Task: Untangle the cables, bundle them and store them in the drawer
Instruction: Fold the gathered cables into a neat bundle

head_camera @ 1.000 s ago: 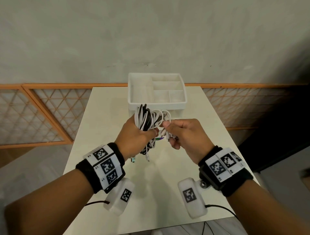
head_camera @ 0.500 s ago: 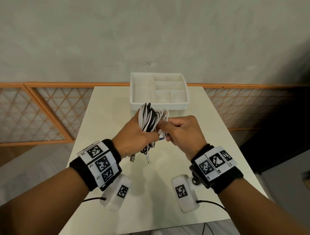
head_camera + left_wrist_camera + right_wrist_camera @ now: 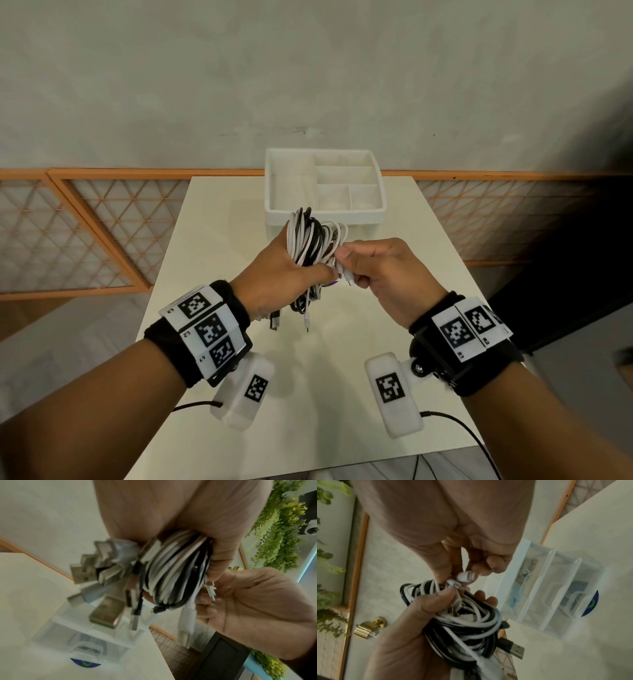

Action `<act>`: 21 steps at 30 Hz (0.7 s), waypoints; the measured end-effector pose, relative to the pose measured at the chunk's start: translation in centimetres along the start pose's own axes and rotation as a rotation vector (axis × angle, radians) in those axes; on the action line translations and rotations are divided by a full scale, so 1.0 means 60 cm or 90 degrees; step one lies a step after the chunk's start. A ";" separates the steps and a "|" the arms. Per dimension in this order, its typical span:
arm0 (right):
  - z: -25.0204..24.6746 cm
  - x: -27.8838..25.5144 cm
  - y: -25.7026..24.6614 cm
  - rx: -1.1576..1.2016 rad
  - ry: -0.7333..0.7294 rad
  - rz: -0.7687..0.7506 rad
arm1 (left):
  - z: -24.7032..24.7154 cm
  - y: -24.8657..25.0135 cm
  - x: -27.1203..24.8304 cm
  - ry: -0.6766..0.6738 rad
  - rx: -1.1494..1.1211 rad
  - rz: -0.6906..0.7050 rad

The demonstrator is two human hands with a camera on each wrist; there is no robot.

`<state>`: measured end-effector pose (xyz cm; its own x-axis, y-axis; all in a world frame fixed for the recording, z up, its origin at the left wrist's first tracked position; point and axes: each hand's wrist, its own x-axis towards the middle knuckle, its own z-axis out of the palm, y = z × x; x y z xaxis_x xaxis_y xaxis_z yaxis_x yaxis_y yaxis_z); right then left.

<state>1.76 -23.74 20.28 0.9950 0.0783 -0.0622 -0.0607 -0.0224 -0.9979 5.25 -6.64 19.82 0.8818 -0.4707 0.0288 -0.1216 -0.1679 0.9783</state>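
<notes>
1. Pale counter [image 3: 239, 212] against a grey wall; one white drawer box [image 3: 324, 214] with a divided tray on top stands at the far edge.
2. Left hand [image 3: 277, 270] has its grip wrapped round one bundle of black and white cables [image 3: 310, 240], held above the counter, just in front of the drawer box.
3. Right hand [image 3: 383, 270] pinches one white plug [image 3: 465, 576] beside the bundle.
4. Judgement: wrap that loose end snugly round the coil and keep the left grip firm, so loops don't spring.
5. Cable count unclear; several plugs [image 3: 96, 566] dangle.
</notes>
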 end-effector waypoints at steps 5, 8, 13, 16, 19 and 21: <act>0.007 0.004 0.008 0.094 0.068 0.004 | 0.005 0.010 -0.003 -0.042 -0.019 -0.008; 0.015 0.004 0.008 0.117 0.081 -0.005 | 0.002 0.019 -0.009 -0.070 -0.056 -0.002; 0.029 0.010 0.012 0.109 0.111 -0.022 | 0.001 0.019 -0.013 -0.084 -0.130 -0.022; 0.035 0.005 0.009 0.080 0.069 -0.050 | 0.001 0.013 -0.016 -0.045 -0.147 -0.030; 0.028 0.004 0.001 0.021 0.030 -0.043 | -0.002 0.008 -0.021 -0.030 -0.143 -0.036; 0.030 0.005 -0.002 -0.054 0.055 -0.058 | -0.001 0.007 -0.024 -0.023 -0.149 -0.040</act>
<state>1.91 -21.93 20.32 0.9994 -0.0015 0.0346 0.0343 -0.1032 -0.9941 3.96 -5.98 20.19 0.8671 -0.4968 -0.0374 0.0461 0.0053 0.9989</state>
